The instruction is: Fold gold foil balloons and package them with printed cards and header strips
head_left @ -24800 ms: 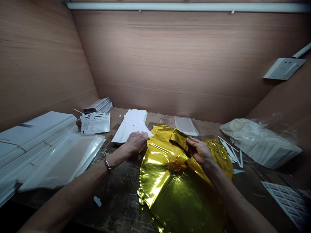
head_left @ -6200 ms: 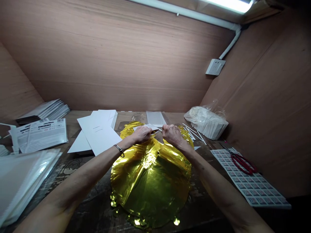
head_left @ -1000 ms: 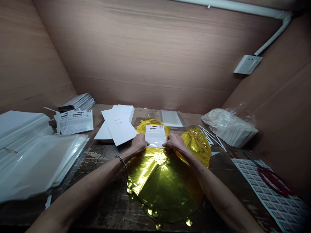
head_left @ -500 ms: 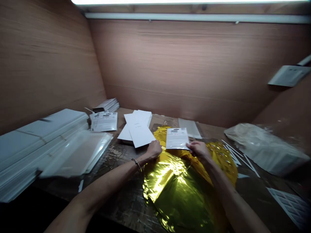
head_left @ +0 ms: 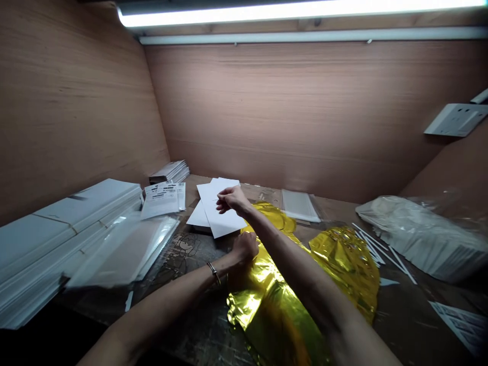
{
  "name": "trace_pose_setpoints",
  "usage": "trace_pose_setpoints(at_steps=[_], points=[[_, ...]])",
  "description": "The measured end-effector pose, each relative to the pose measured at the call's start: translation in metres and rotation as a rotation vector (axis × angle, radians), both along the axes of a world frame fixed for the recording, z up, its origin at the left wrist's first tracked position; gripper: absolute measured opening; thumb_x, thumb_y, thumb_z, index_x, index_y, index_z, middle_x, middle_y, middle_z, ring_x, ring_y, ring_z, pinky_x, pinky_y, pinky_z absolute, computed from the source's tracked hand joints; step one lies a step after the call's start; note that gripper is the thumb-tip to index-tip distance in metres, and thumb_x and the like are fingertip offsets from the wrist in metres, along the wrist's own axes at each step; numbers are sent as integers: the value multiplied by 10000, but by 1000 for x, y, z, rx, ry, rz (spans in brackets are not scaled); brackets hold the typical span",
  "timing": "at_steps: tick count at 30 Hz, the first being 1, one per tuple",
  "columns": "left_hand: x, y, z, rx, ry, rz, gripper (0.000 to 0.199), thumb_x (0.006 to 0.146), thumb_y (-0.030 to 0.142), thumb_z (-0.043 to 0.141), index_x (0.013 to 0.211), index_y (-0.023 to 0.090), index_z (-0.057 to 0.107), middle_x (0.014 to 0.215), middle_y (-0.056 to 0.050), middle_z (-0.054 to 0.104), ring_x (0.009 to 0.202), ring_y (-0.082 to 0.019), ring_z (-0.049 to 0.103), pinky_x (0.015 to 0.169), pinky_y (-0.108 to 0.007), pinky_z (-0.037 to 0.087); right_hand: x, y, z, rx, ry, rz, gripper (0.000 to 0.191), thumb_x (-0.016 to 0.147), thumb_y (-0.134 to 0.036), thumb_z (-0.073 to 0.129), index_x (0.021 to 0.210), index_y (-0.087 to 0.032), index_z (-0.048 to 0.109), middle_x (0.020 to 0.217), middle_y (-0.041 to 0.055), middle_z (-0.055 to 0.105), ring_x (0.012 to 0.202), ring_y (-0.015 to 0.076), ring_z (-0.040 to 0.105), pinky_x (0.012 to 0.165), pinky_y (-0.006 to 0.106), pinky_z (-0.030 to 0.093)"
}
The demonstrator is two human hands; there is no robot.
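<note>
A flat, crinkled gold foil balloon [head_left: 263, 284] lies across the worktop in front of me. My left hand [head_left: 246, 246] is closed in a fist at its left edge, with foil by the knuckles; the fingertips are hidden. My right hand [head_left: 232, 199] hovers over crossed white cards [head_left: 219, 218], its fingers curled together and nothing showing in them. The right forearm passes above the foil. Left of the cards, white printed packets [head_left: 162, 199] overlap in a small pile.
Long stacks of white card [head_left: 68, 218] and clear plastic sleeves [head_left: 125, 249] are on the left. More folded cards [head_left: 171, 172] stand in the back corner. At the right are white sticks [head_left: 385, 254], a plastic-wrapped bundle [head_left: 427, 239] and a printed sheet [head_left: 461, 325]; clear bags [head_left: 301, 206] lie behind.
My right hand has moved left from over the foil to above the white cards. The packet it held is out of it, and the packet pile looks different. My left hand stays by the foil.
</note>
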State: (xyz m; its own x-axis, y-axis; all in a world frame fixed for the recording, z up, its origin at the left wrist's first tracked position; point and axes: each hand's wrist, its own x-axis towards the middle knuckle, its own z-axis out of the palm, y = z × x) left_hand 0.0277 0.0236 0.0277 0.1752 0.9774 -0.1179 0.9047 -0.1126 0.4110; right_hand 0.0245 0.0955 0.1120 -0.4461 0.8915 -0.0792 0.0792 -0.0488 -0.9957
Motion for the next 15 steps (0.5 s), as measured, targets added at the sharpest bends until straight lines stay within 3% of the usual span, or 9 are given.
trace_pose_setpoints(at_steps=[3,6,10,15], points=[[3,-1,5,55,67,-43,233,754,254,389,829,110,557,805,-131,587,781,-251,549,633,-325,402,50,-9,-15,57,-79,-44,141,704,-204,544,612,-108,495,448,-6,523,392,96,523,394,213,458],[1,1,13,172,154,-118,201,766,201,366,838,119,535,793,-122,562,753,-226,533,618,-318,392,127,-12,-31,208,-342,-260,285,714,-340,511,548,-108,509,391,8,501,354,83,473,371,185,395],[-6,13,21,406,268,-168,188,765,161,365,856,99,517,889,-150,504,858,-242,455,685,-341,367,214,-31,-49,392,-798,-474,195,679,-262,538,808,-128,594,654,42,630,574,123,567,543,214,426],[9,27,17,448,284,-306,174,764,165,369,822,113,525,860,-124,501,847,-229,433,729,-347,342,256,-61,-63,495,-1133,-415,306,735,-290,465,981,-144,576,988,91,601,900,195,536,770,279,385]])
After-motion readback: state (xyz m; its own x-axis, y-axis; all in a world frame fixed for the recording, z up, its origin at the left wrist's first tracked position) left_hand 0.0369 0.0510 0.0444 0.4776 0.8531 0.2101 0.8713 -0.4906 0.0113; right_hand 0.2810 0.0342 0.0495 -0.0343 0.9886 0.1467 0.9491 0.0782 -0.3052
